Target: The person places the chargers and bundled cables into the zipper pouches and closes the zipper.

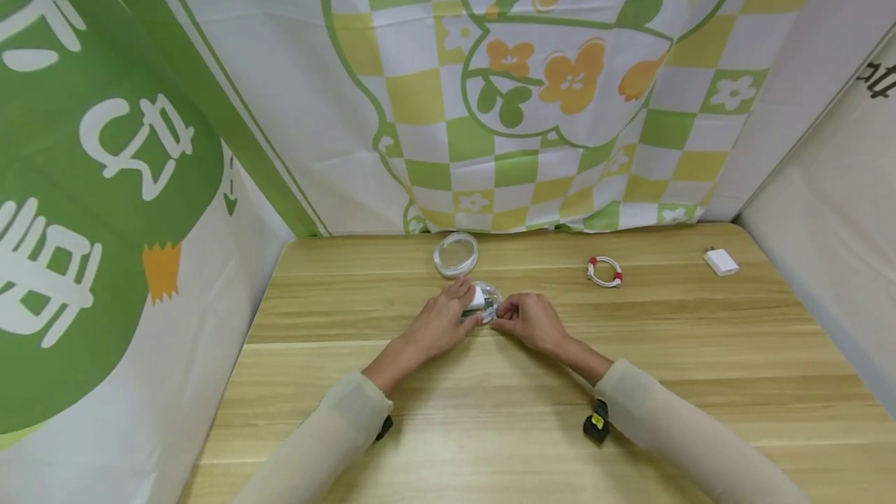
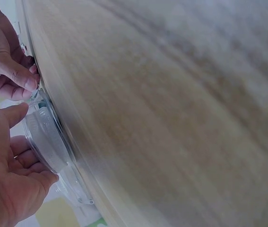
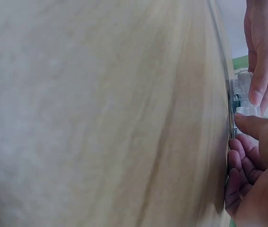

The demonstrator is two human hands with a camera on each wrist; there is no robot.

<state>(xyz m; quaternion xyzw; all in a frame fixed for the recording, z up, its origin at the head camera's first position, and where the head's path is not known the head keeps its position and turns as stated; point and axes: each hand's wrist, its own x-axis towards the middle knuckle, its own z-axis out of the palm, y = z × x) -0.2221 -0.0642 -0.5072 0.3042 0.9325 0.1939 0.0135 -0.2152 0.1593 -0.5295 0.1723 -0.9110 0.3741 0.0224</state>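
One clear round case (image 1: pixel 493 295) with a white block (image 1: pixel 477 299) inside sat on the worktop (image 1: pixel 490 411), short of its far edge. The left hand (image 1: pixel 437 321) gripped it; the right hand (image 1: pixel 535 323) pinched its rim. Another clear round piece (image 1: pixel 438 260) lay nearer that edge, a red-banded white cable (image 1: pixel 617 278) and white plug (image 1: pixel 721 261) toward the far right corner.

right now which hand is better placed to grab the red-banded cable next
Probably the right: the right hand is nearer the cable, while the left hand lies farther off, holding the clear round item.
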